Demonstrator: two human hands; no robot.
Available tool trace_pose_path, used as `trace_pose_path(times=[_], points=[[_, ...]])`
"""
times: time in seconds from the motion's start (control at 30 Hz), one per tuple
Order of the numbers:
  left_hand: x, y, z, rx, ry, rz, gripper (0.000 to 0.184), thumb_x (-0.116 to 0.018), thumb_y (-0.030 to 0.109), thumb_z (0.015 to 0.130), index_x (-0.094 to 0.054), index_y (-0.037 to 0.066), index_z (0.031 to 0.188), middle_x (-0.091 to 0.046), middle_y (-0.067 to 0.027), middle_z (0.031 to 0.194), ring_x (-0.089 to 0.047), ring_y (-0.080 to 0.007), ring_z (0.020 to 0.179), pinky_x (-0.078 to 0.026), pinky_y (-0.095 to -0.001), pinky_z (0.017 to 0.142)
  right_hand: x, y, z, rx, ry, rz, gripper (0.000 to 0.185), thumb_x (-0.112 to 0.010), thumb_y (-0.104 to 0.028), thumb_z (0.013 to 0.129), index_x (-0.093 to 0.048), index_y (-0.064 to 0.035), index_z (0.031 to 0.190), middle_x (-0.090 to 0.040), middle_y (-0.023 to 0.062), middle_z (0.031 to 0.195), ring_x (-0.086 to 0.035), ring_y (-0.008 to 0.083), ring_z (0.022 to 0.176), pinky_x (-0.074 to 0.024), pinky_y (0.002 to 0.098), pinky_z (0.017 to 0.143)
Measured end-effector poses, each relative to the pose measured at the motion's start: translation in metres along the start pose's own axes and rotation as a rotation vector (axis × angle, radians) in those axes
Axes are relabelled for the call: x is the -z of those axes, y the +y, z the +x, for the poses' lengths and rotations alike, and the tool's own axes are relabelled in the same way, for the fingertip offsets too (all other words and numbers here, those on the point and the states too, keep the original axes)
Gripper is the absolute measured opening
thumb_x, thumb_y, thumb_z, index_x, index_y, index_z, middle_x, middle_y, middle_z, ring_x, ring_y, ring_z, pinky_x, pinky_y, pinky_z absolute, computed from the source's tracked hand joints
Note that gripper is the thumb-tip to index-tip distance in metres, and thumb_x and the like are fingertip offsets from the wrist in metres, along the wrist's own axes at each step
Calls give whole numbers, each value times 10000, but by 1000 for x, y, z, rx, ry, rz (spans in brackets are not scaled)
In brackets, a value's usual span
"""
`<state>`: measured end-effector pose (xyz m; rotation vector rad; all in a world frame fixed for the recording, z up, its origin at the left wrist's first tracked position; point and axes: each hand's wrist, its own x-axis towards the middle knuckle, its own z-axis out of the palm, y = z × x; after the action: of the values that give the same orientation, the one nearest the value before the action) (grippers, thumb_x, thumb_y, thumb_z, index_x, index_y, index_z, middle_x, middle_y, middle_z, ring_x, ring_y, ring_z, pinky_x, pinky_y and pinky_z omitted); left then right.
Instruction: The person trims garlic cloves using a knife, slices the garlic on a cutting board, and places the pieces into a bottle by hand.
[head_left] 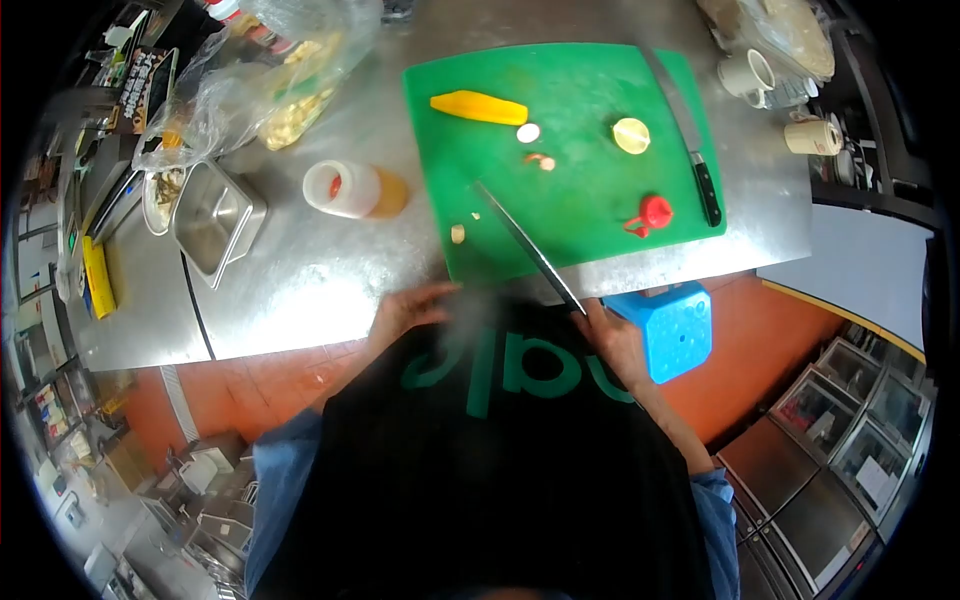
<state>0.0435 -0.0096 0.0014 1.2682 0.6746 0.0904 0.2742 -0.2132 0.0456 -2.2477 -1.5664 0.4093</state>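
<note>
1. The right hand (pixel 608 338) has its fingers closed round the knife (pixel 532 250) at its handle; the blade extends ahead of them, over the board (pixel 580 80).
2. The left hand (pixel 412 308) is near the board's near-left corner, fingers loosely bent; whether they grip anything, one cannot tell.

A long, narrow knife (pixel 529 243), held in the right hand (pixel 613 340), slants over a green cutting board (pixel 570 190). The board lies flat, near the left hand (pixel 408 308).
</note>
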Motion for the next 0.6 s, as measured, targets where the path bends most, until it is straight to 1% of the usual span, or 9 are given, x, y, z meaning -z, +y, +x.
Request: trace_pose_path(times=[0.07,0.13,0.2,0.3,0.37,0.4,0.43,0.47,0.6], points=[[34,-36,-31,138,-225,119,432,-614,91,839,-557,132,1265,-625,-26,1053,-587,-119,815,-468,-251,699,-1,-1,3,-8,-16,19,191,-620,-162,858,-452,-71,861,-588,114,675,-595,308,574,-454,412,462],[37,-26,-44,251,-274,151,443,-600,103,850,-546,146,1287,-630,-39,1094,-602,-127,859,-484,-259,748,-2,-3,4,-15,-30,40,189,-618,-161,859,-453,-70,857,-598,122,676,-593,316,568,-453,418,459],[34,-8,-56,327,-146,90,392,-611,119,843,-595,148,1233,-661,-69,1056,-628,-153,846,-497,-285,749,-2,-3,7,12,-35,45,186,-613,-165,864,-453,-70,864,-598,132,663,-586,326,547,-449,427,448],[44,7,-33,288,-141,1071,245,-625,132,833,-684,129,1071,-690,-110,873,-645,-218,732,-493,-345,668,-5,1,16,58,-4,47,175,-595,-176,879,-456,-69,877,-592,145,635,-576,334,512,-442,436,427],[43,-4,-4,-31,307,830,114,-668,137,804,-714,96,900,-656,-125,716,-626,-267,627,-478,-346,582,-5,2,17,50,-20,2,156,-597,-161,872,-470,-71,874,-586,135,634,-574,320,508,-445,420,431],[24,10,11,-233,481,728,113,-711,155,769,-693,61,828,-652,-122,699,-625,-263,583,-481,-333,552,-4,2,18,30,-48,-45,144,-608,-142,859,-482,-74,867,-584,120,644,-576,303,517,-450,402,442],[4,20,22,-239,568,670,136,-745,150,733,-674,47,786,-648,-119,700,-627,-256,601,-476,-323,531,-4,3,18,12,-77,-93,134,-619,-124,845,-494,-76,859,-581,105,654,-578,286,525,-456,384,454],[-7,11,35,-354,635,720,127,-742,132,734,-654,52,777,-631,-113,689,-630,-250,615,-475,-324,524,-4,5,18,32,-97,-119,130,-612,-125,846,-492,-79,863,-577,101,658,-580,282,529,-456,384,455],[-28,-9,71,-493,714,717,144,-737,117,732,-633,75,821,-629,-96,778,-626,-247,627,-480,-327,520,-4,8,19,114,-118,-141,119,-590,-124,845,-482,-90,878,-557,83,673,-590,264,549,-460,377,459]])
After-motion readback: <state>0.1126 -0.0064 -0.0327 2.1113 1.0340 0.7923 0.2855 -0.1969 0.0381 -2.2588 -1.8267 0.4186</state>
